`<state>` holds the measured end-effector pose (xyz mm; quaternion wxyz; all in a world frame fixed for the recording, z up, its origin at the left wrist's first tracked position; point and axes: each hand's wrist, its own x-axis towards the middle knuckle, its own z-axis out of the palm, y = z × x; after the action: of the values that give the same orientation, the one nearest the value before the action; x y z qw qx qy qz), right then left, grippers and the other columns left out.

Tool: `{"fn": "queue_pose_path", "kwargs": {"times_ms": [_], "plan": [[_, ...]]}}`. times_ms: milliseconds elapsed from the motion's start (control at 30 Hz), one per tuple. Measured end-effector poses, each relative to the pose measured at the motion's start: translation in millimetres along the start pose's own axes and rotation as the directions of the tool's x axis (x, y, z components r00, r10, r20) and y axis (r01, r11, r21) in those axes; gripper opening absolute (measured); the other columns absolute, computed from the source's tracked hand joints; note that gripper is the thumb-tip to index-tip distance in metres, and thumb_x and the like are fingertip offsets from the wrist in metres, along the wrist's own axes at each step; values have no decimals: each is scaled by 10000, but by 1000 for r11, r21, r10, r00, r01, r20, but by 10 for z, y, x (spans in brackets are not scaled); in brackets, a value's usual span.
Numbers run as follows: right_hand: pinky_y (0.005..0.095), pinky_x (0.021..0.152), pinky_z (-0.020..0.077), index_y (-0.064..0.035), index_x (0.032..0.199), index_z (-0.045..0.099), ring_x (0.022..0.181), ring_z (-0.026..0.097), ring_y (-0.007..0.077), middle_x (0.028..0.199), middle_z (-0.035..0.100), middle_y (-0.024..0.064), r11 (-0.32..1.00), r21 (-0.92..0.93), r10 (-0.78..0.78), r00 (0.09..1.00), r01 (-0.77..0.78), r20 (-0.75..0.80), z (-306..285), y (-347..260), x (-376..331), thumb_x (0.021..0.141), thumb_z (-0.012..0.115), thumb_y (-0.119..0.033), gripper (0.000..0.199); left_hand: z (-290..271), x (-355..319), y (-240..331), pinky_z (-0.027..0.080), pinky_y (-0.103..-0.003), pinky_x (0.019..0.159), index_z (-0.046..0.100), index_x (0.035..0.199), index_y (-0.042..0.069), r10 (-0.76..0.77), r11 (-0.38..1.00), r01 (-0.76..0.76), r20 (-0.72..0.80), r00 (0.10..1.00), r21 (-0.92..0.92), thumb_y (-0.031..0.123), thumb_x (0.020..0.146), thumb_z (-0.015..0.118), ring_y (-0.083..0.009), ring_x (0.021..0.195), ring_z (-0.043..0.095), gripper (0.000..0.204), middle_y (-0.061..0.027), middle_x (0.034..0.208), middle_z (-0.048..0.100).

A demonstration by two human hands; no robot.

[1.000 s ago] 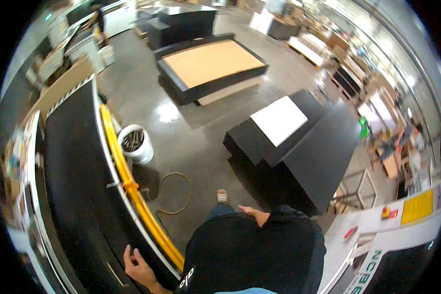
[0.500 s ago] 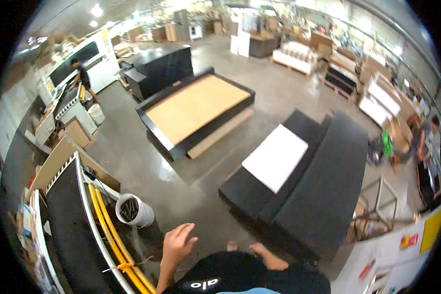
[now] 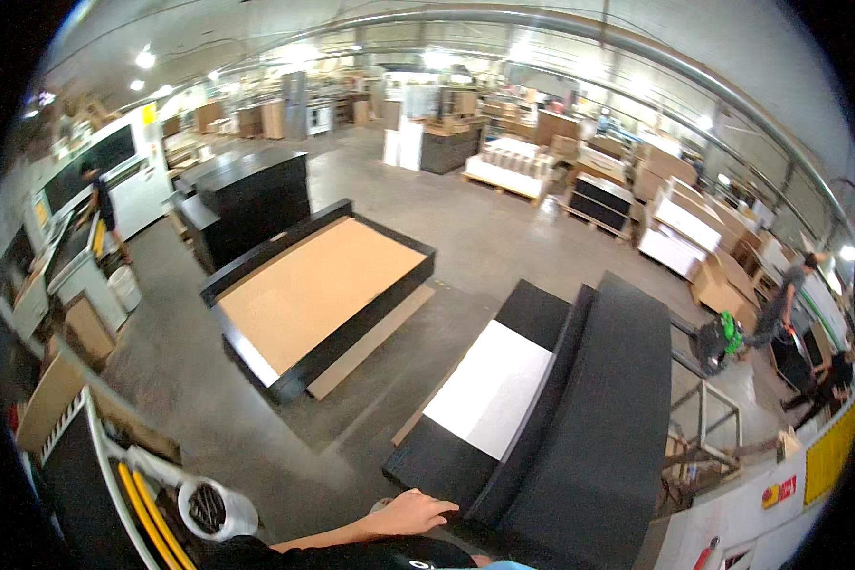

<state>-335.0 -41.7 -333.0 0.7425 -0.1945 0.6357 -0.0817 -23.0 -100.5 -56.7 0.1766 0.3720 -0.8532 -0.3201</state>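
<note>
Left hand [image 3: 410, 514] empty, fingers loosely spread at the black panel stack's [image 3: 446, 472] near corner, where a flat palm would steady best; right hand [image 3: 482, 560] barely shows, can't tell its grip.

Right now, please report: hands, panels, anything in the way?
Left hand open, by near edge of black panels; contact unclear. Right hand not clearly visible. White sheet partly covers panels.
</note>
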Motion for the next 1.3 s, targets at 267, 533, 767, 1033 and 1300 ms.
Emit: {"fn": "queue_pose_path", "kwargs": {"times_ms": [267,533,767,1033,1300], "plan": [[434,675,375,-113,837,568,662,430,174,745,469,13,965,246,-51,988,85,-143,474,-401,-164,1061,627,-486,438,-781,750,-1218,586,-500,868,727,1325,158,-112,971,23,367,923,239,388,984,696,-357,983,764,412,-164,1044,795],[446,727,400,-104,877,605,716,481,189,797,521,26,904,412,-74,990,117,-119,772,589,261,1059,621,-513,448,-446,1331,-2280,556,-478,1028,572,1515,95,-222,922,15,497,839,386,387,960,737,-360,1272,657,649,-202,1441,646],[457,767,423,-95,918,635,769,521,204,849,561,42,817,558,-83,988,144,-133,576,800,881,1050,623,-518,443,860,2078,-2713,537,-397,996,377,1630,-9,-369,796,592,674,640,-125,575,974,712,-296,1290,621,940,-223,1535,569],[473,802,451,-85,984,662,848,555,223,928,592,77,618,758,188,896,211,-403,213,-415,690,1019,647,-474,391,2224,3292,-3329,434,-453,1136,403,1594,-51,-492,610,703,520,698,-366,538,1013,673,-376,1366,575,871,-228,1492,581],[488,837,480,-75,1050,688,927,590,243,1007,624,113,326,899,545,719,293,-432,102,-976,1498,989,671,-430,361,3475,4218,-3513,417,-527,1163,78,1707,40,-337,344,619,522,783,-707,435,1024,712,-392,1493,437,1013,-235,1708,290]]}}
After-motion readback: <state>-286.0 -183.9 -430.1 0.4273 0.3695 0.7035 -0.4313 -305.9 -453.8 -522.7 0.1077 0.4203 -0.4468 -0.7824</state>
